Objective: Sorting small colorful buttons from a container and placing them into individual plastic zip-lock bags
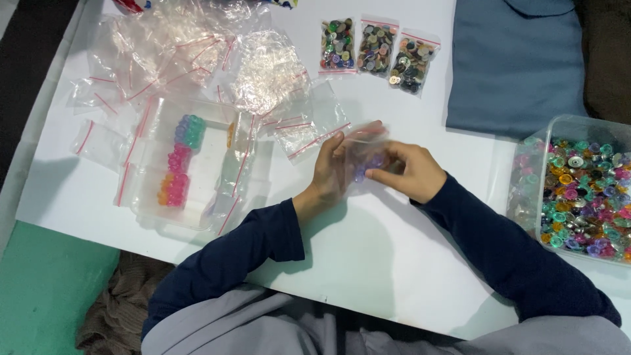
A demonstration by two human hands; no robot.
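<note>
My left hand (330, 172) and right hand (413, 172) pinch a small bag (365, 148) of purple buttons, lifted off the worktop (368, 250) to keep its mouth reachable.

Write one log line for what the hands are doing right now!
left hand: holds small clear zip bag | right hand: pinches same bag | bag: purple bits inside | near: clear plastic tub of colourful buttons

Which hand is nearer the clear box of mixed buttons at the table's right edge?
Right. The right hand sits just left of the box, with bare table between. The left hand is farther left, beyond the small bag both hands hold.
</note>
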